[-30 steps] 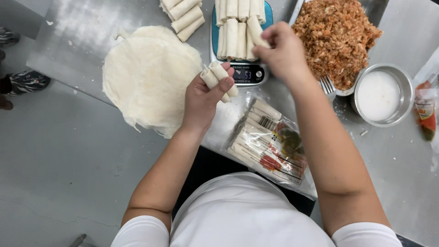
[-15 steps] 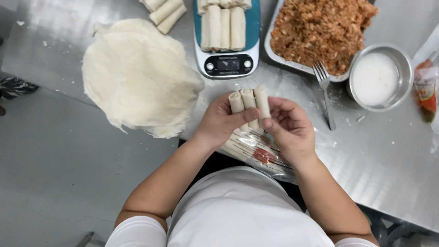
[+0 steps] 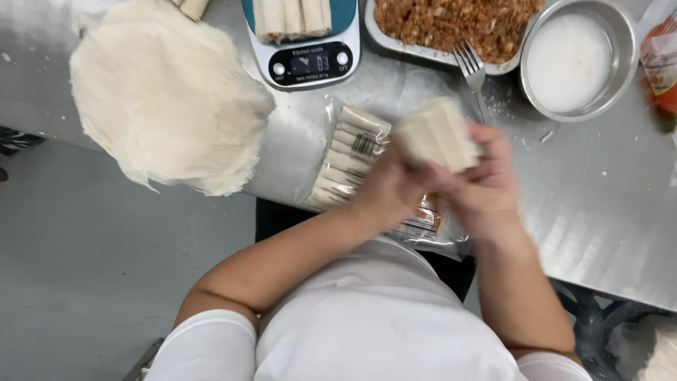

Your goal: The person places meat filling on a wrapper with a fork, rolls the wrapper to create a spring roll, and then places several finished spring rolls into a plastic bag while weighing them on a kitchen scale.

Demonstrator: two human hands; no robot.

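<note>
1. Since half a second ago both hands have swung to the right and tipped the bundle of pale rolls (image 3: 438,134) over, so the rolls now lie side by side as a flat, blurred block instead of standing upright between the fingers.
2. Left hand (image 3: 391,187) is closed on the near-left side of the bundle; right hand (image 3: 486,185) is closed on its right side and underside. Both are smeared by motion, so single fingers cannot be told apart.
3. Rolls look cream-white, smooth and of even length, pressed tightly together, held above the worktop (image 3: 606,197) near its front edge.
4. Directly beneath the hands lies a clear plastic bag (image 3: 349,159) already packed with a row of the same rolls; the hands cover its right half.
5. Left of the bag sits a stack of thin round wrappers (image 3: 166,99).
6. Farther back stand a kitchen scale (image 3: 307,63) carrying more rolls, a tray of brown filling (image 3: 451,21) with a fork (image 3: 471,67) resting at its edge, and a metal bowl of white liquid (image 3: 575,56).
</note>
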